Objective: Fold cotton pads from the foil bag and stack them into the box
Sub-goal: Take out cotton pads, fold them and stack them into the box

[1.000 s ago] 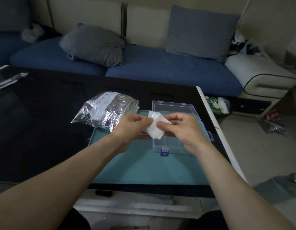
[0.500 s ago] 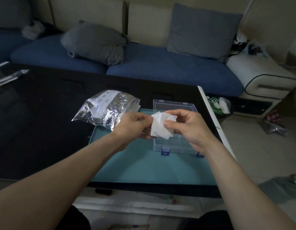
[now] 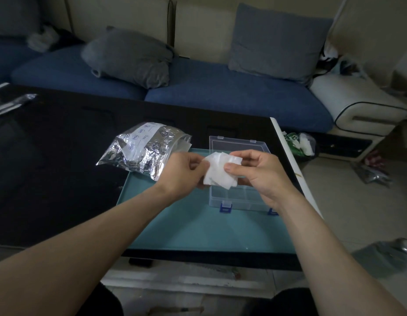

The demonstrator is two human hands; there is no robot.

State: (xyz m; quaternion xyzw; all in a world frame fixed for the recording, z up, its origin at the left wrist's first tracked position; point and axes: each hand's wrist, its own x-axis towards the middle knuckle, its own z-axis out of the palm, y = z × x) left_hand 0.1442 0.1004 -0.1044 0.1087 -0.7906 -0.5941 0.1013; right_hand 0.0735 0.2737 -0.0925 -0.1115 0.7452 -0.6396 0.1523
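A white cotton pad (image 3: 218, 171), partly folded, is held in the air between both hands above the box. My left hand (image 3: 183, 173) pinches its left edge. My right hand (image 3: 257, 174) pinches its right side, thumb on top. Under them lies a clear plastic box (image 3: 238, 195) with blue latches and its lid open toward the sofa. Its compartments look bare where visible. The crumpled silver foil bag (image 3: 143, 152) lies to the left, mouth facing the box, white pads showing inside.
Box and bag rest on a teal mat (image 3: 198, 229) on a black glass table (image 3: 50, 167). A blue sofa (image 3: 220, 96) with grey cushions stands behind. The table's right edge is close to the box; bags litter the floor at right.
The pad has been worked further between the fingers and now looks wider and more bunched. Both hands stayed above the box, shifting only slightly.
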